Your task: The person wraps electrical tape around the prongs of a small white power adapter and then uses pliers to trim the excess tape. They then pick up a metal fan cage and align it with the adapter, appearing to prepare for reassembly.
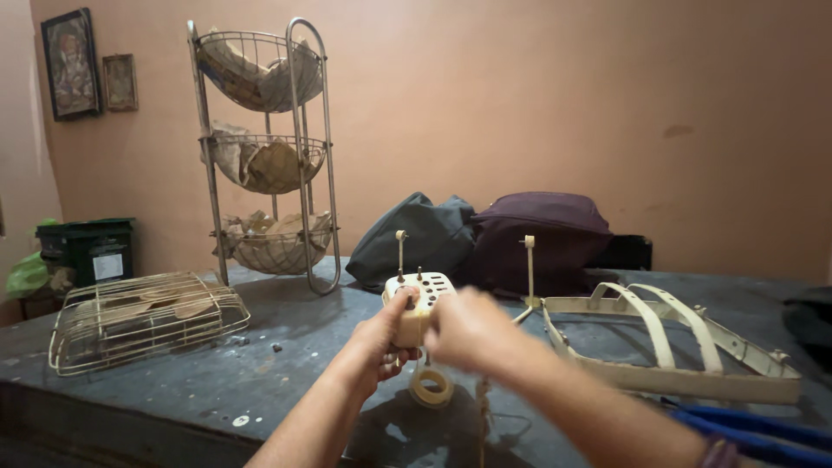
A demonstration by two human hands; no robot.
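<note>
My left hand (381, 340) grips a small cream box-shaped part (419, 299) with holes and a few short pins on its top face, held above the dark table (286, 329). My right hand (468, 331) is blurred and sits against the right side of the same part; its grip is not clear. Below the hands a cream ring-shaped piece (431, 386) rests on the table. A thin cream cord (481, 420) hangs down beneath my right hand.
A cream square frame with curved straps (667, 347) lies to the right, two thin upright rods (529, 269) near it. A wire grille cage (139, 319) sits left. A three-tier wire basket stand (269, 156) and two bags (485, 234) stand behind. Blue handles (754, 438) lie at bottom right.
</note>
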